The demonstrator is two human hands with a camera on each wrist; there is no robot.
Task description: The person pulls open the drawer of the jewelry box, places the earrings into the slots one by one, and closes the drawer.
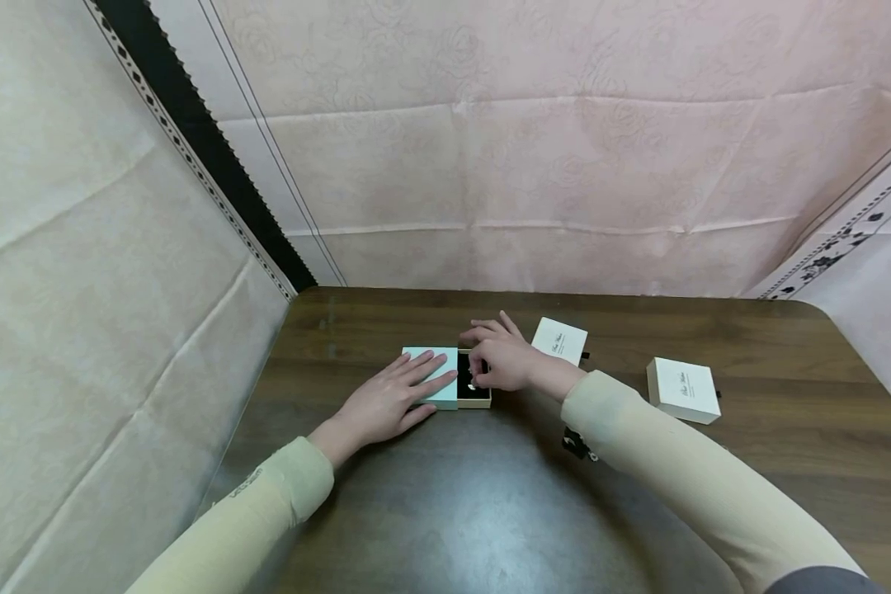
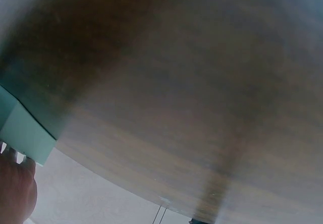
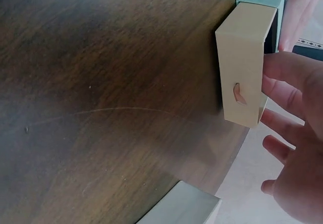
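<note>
My left hand (image 1: 386, 403) lies flat with spread fingers on a mint-green box sleeve (image 1: 450, 363) at the table's middle. A cream drawer (image 1: 475, 404) with black lining sticks out of the sleeve's right side. Over this drawer, my right hand (image 1: 506, 363) reaches in with curled index finger and thumb. Its fingertips seem to pinch a small silvery piece of jewellery (image 1: 472, 385), whose kind is too small to tell. In the right wrist view the drawer's cream end (image 3: 242, 62) shows a small slot, and its inside is mostly hidden.
Two white boxes with printed lettering sit to the right, one (image 1: 559, 339) behind my right wrist, the other (image 1: 685, 389) farther right. A small black object (image 1: 575, 444) shows below the right sleeve. Pale patterned cloth (image 1: 564, 165) hangs beyond the brown table (image 1: 386, 511).
</note>
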